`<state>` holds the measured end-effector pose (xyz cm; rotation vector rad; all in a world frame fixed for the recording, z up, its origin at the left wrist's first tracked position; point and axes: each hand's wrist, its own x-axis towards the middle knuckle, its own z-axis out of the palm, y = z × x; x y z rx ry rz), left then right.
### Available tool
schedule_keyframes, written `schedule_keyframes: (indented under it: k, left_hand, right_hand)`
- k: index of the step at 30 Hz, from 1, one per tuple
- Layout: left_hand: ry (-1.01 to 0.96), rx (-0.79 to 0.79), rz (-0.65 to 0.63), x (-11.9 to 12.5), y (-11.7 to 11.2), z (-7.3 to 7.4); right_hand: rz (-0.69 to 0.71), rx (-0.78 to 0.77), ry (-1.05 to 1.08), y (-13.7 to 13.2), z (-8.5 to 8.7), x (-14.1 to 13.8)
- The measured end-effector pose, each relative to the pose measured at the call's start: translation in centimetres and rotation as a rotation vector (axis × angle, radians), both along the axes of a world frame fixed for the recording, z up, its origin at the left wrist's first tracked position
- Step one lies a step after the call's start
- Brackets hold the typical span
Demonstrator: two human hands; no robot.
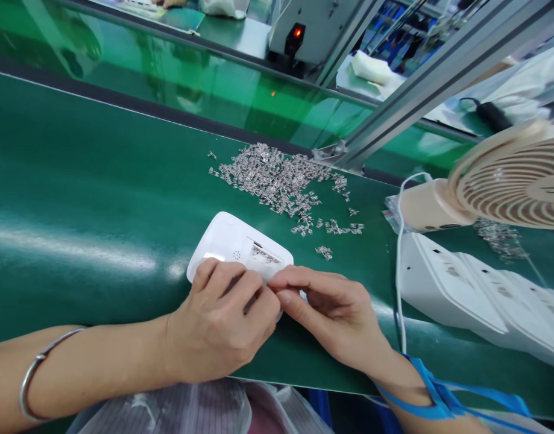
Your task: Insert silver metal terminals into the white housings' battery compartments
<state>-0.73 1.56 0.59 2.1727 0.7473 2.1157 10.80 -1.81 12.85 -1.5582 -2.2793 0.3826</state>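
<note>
Nearest to us is striped cloth (186,410) at the lower edge, and above it our two hands meet over a white plastic housing (231,244). We take this housing as our landmark: it is smooth, glossy and rounded at the corners, lying flat on the green tabletop (78,199), which is a matte belt-like surface with a soft sheen. Our left hand (217,325) is curled over the near edge of the housing, fingers bent and pressing on it; a thin metal bangle (37,371) circles that wrist. Our right hand (335,313) comes in from the housing's right, thumb and forefinger pinched together at its near edge; we cannot tell what small part they grip. A blue strap (439,395) wraps that wrist.

Right of the housing stands a beige fan (507,181) with a round slotted grille, and below it lies a stack of further white housings (484,295), with a white cable (399,265) running down past them. Beyond the housing, a loose heap of tiny shiny metal clips (277,178) spreads across the tabletop, some strays trailing toward the housing. A few clips (264,254) sit in the housing's recess. Farther beyond, a grey aluminium frame (439,66) slants up and a red light (297,32) glows on a grey box.
</note>
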Motion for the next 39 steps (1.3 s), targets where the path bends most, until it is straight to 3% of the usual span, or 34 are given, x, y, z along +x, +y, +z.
schedule_keyframes:
  k: [18, 26, 39]
  left_hand:
    - [-0.03, 0.002, 0.001, -0.2, 0.0, 0.0]
    - [-0.025, -0.012, -0.045, -0.4, 0.1, 0.0]
    - [-0.018, -0.015, -0.049, -0.3, 0.1, -0.2]
  right_hand:
    - [0.027, -0.083, -0.06, 0.0, 0.8, 0.1]
    - [0.095, -0.097, -0.026, -0.1, 0.5, 0.6]
    - [0.061, -0.122, 0.033, -0.5, 0.2, 1.1]
